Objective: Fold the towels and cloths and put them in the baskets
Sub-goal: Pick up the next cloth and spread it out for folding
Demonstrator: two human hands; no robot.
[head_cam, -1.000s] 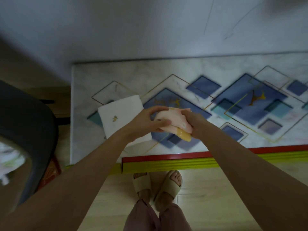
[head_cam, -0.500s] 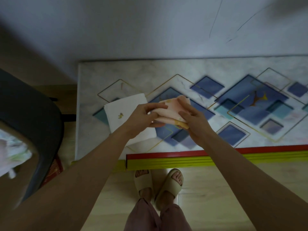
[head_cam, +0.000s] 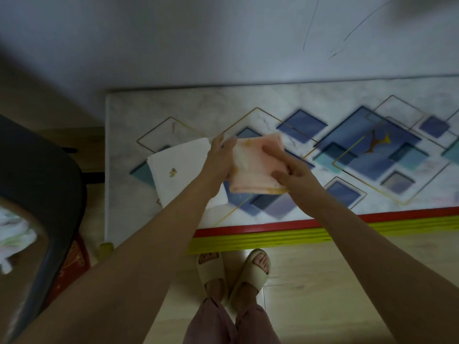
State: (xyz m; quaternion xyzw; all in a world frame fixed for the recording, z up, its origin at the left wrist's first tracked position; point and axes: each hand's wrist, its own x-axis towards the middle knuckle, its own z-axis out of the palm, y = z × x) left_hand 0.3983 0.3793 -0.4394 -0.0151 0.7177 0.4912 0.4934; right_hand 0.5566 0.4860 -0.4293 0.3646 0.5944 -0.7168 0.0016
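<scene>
Table [head_cam: 248, 105]: a marble-pattern top with blue diamond print and a red and yellow front edge, filling the upper half of the view from about 9 o'clock to 3 o'clock. It serves as the working surface.

Dark basket [head_cam: 49, 194]: at 9 o'clock, beside the table's left end, only partly in frame. Pale fabric shows at its lower left; what it is cannot be told.

White towel [head_cam: 178, 167]: folded flat on the table, left of centre at about 10 o'clock, with a small embroidered mark on top. The left forearm crosses its near corner. It appears finished and awaiting the basket.

Pink cloth [head_cam: 255, 170]: at dead centre, folded to a small square with a yellow edge along its near side, held between both hands just over the table; whether its underside rests on the top cannot be told.

Left hand [head_cam: 221, 160]: fingers extended along the cloth's left edge, thumb side hidden. Whether it pinches or only steadies that edge cannot be told.

Right hand [head_cam: 290, 170]: thumb on top at the near right corner, fingers curled around the right edge, pinching the layers.

Assessment: the cloth is judged light, soft and limp, not fragile. Layers will slide and spring open if released at one corner. Recommended hold is across the open edges with the layers pinched together, or flat support from beneath, during transfer to 9 o'clock
</scene>
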